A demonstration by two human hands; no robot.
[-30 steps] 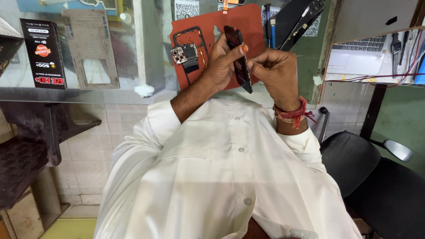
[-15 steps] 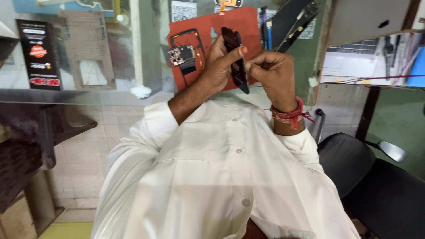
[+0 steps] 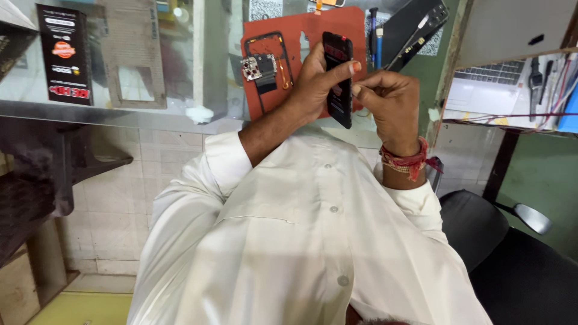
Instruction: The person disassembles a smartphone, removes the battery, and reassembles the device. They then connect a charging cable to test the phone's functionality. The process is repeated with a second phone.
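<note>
Two hands, the left hand [image 3: 316,81] and right hand [image 3: 391,102], are gripping one dark phone [image 3: 339,78], while one phone frame [image 3: 268,69] is lying on one red mat [image 3: 307,30].

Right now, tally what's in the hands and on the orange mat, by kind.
Phones, black, held by the left hand, right hand touching: 1
Phone frames on the orange mat: 1
Circuit boards on that frame: 1
Total: 3
</note>
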